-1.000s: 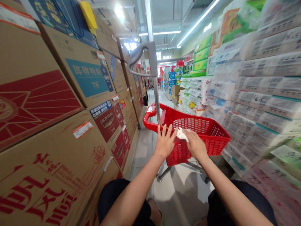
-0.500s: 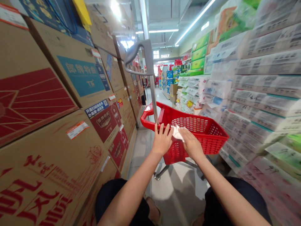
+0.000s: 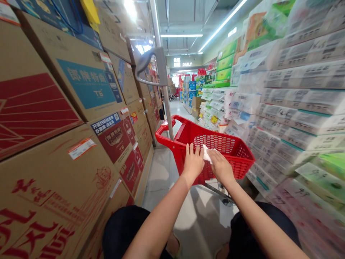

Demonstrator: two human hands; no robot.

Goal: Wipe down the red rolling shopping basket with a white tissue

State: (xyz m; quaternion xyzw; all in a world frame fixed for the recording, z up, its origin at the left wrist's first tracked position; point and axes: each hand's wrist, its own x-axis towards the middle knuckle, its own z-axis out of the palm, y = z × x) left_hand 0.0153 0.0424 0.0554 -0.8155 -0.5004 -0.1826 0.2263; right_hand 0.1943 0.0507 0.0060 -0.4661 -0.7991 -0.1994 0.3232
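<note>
A red plastic shopping basket cart (image 3: 185, 135) stands in front of me, its side panel pierced with holes. My left hand (image 3: 193, 164) lies against the near side of the basket, fingers stretched out and slightly apart. Beside it, my right hand (image 3: 222, 168) presses a crumpled white wipe (image 3: 207, 154) to the basket's near rim; whether it is paper or cloth I cannot tell. From the cart's left end rises a metal pole (image 3: 169, 111) with a grey loop handle (image 3: 161, 68) on top.
Stacked cardboard cartons (image 3: 107, 180) wall the left side closely. Packs of tissue paper (image 3: 291, 118) are piled high on the right. Between them a tiled floor (image 3: 159, 172) runs back to more displays. My knees are bent on either side of the view.
My left hand has slid right along the basket's side, closer to my right hand. The wipe has changed shape. Cart and shelves appear slightly farther left in view.
</note>
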